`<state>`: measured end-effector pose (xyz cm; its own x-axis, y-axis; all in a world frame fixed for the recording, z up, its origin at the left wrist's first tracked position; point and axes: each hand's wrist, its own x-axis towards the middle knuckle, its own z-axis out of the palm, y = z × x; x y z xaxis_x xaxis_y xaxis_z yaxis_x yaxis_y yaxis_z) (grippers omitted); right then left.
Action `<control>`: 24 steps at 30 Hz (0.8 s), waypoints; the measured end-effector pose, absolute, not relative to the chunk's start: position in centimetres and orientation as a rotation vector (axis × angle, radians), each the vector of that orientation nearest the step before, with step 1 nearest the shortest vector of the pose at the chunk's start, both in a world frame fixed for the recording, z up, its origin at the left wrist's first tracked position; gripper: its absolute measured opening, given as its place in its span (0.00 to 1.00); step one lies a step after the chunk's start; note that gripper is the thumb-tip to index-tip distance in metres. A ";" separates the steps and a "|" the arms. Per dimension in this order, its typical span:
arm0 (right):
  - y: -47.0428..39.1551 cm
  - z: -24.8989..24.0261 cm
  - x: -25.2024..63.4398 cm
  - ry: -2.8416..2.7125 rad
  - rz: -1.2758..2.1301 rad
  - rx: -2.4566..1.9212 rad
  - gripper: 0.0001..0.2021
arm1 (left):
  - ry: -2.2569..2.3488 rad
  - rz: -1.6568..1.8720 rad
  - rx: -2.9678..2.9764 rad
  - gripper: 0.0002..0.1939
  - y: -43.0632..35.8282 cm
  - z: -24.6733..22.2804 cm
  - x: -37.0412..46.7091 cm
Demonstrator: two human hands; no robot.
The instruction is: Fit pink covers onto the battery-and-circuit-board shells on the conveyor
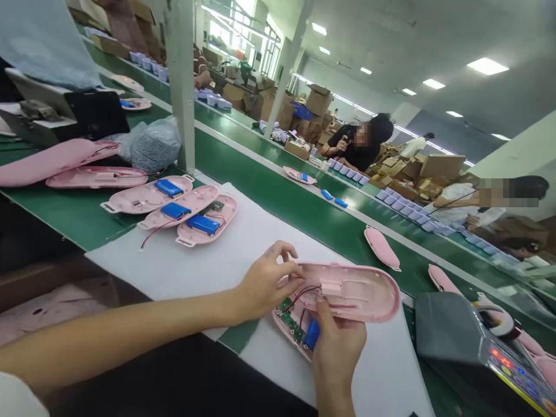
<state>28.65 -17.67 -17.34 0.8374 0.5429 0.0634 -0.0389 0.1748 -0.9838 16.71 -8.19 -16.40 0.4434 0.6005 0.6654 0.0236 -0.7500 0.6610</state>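
Observation:
My right hand [339,347] grips a pink plastic shell half [369,292], its thumb pressed inside near the end of a red and black wire [304,291]. Beneath it is a second pink half [289,339] with a green circuit board [292,321] and a blue battery [311,334]; my right fingers are partly hidden around there. My left hand [273,281] has thumb and forefinger pinched together at the upper shell's left end, close to the wire. Whatever lies between those fingertips is too small to tell. White sheeting [243,243] covers the bench under both hands.
Several open pink shells with blue batteries [169,211] lie at the left. A grey machine with a lit display [452,330] stands at the right. Beyond runs a green conveyor [260,179] carrying closed pink shells [382,248]. A metal post [181,87] rises at the left. Co-workers sit across.

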 end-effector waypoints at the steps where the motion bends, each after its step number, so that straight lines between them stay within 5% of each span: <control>1: -17.8 -17.1 28.0 -0.440 0.420 -1.311 0.34 | 0.499 1.320 2.110 0.04 -8.2 -16.6 16.8; 6: -17.4 -16.5 25.3 -0.432 0.396 -1.205 0.35 | 0.406 1.194 1.713 0.04 -8.0 -16.9 17.1; 10: -17.0 -17.1 25.4 -0.421 0.470 -1.202 0.32 | 0.375 0.828 1.321 0.22 -7.3 -16.8 17.0; 13: -18.3 -17.0 27.7 -0.515 0.485 -1.333 0.28 | 0.368 0.765 1.264 0.16 -6.9 -16.9 17.1; 19: -19.2 -11.0 33.0 -1.161 -0.493 -1.724 0.27 | 0.406 0.755 1.262 0.12 -7.2 -17.0 17.2; 24: -14.1 -7.9 33.4 -2.084 -0.078 -2.051 0.09 | 0.447 0.776 1.303 0.13 -7.5 -16.8 17.3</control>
<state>33.38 -14.06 -7.93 -0.0049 0.9817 0.1902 0.9932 0.0269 -0.1134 17.28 -7.49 -16.80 0.6761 0.7259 0.1261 -0.2557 0.0707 0.9642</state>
